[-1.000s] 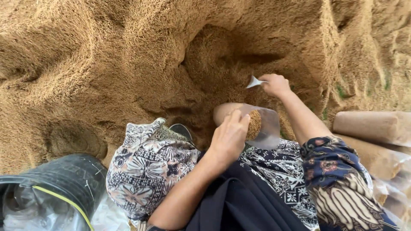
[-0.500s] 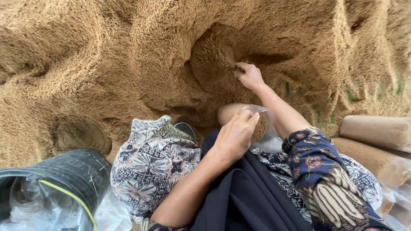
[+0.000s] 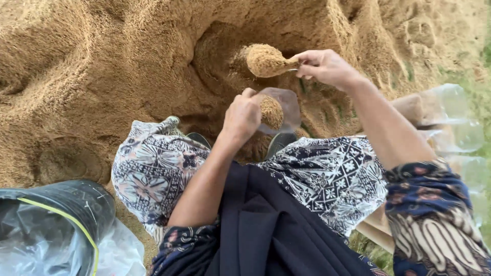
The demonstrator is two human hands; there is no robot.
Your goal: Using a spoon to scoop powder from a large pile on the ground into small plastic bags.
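Heaped scoop (image 3: 265, 60) pinched in right hand (image 3: 325, 66), just above and beyond clear bag (image 3: 280, 110) mouth gripped open by left hand (image 3: 241, 117).

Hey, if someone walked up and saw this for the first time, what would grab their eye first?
Probably the heaped scoop of tan husk held up by the right hand, top centre, against the big husk pile filling the background. Just below it, the left hand grips a clear plastic bag partly filled with the same material. At bottom left sits a black bucket lined with clear plastic.
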